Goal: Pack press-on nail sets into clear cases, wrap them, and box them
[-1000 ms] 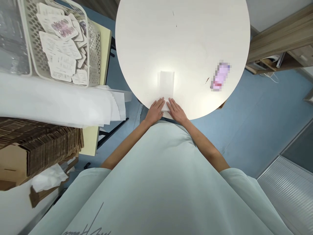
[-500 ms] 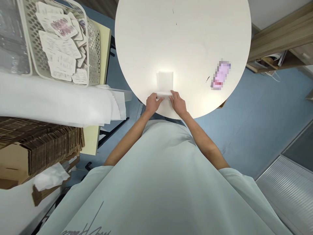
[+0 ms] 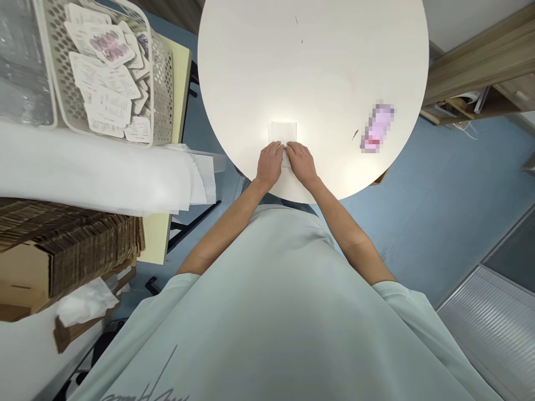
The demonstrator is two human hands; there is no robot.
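Two hands, left [image 3: 270, 165] and right [image 3: 302, 164], over white sheet [image 3: 282, 131] | middle mostly hidden | pinching or flat: cannot tell

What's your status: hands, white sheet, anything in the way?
Left hand and right hand side by side on white sheet. Sheet on round table, partly covered by hands. Blurred pink item off right, touching neither.

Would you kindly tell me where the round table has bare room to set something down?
The widest free patch of the table lies beyond the white sheet, broken only by small dark marks. Another lies between the right hand and the pixelated pink item. The sheet is crowded, partly under that hand and the left hand.
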